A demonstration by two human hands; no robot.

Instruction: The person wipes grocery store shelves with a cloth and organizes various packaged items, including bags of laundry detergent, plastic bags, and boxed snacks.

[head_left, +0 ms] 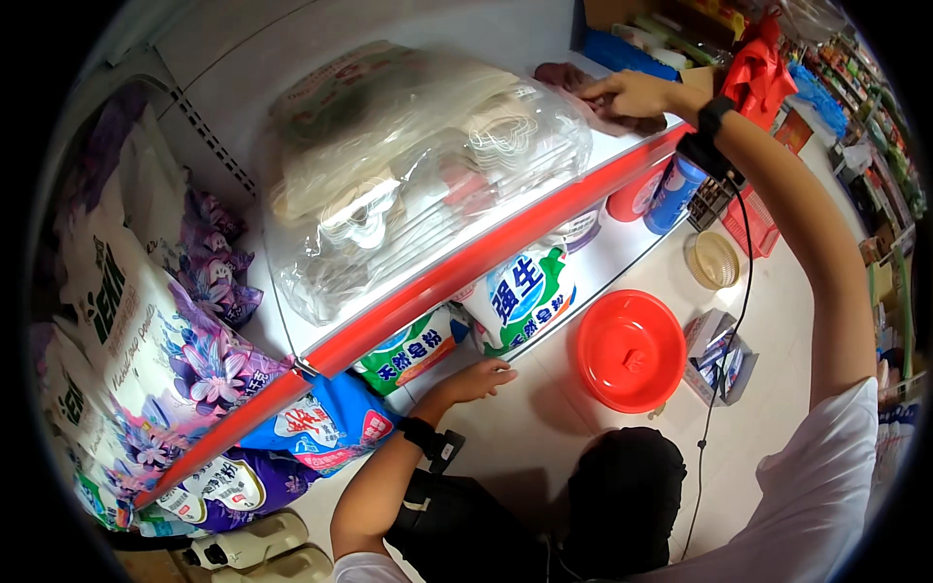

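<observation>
Resting the right hand (627, 95) on a crumpled dusky-red cloth (622, 124) atop the white, red-edged shelf (486, 255), impossible to tell if gripping; holding the left hand (474, 381) loose and empty near a white-and-green plastic packet (520, 299)

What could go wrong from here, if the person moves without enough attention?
The black cable hanging near the right wrist could snag, perhaps on the open box that it crosses in this view. The right hand, touching a crumpled dark-red item near the clear plastic bag, might push that bag toward the shelf's red front edge. The red basin on the floor could be kicked.
</observation>
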